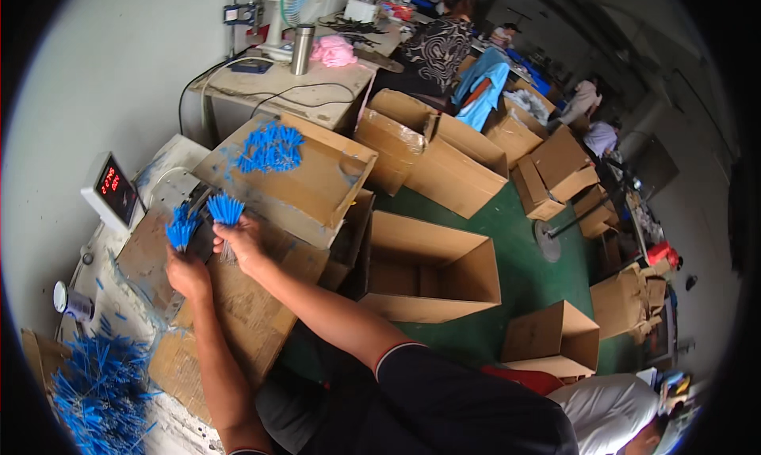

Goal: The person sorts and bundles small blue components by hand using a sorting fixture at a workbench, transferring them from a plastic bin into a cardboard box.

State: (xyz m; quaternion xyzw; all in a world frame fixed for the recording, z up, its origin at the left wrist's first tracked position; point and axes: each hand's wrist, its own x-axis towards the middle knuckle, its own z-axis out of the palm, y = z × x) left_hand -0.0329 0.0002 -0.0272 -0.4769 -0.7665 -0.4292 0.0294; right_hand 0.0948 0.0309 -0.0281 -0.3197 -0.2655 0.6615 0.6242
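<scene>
Left hand (189,276), its forearm rising from below, is closed round the base of a bundle of thin blue-ended pieces (183,226), to the left of and nearer than the shallow cardboard tray (321,187). Right hand (242,241), arm slanting leftward, pinches a second bundle (226,208) just nearer than the tray. Inside the tray lies a blue pile (271,147).

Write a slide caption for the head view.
Left hand and right hand each hold bunched blue sticks near a digital display.
</scene>
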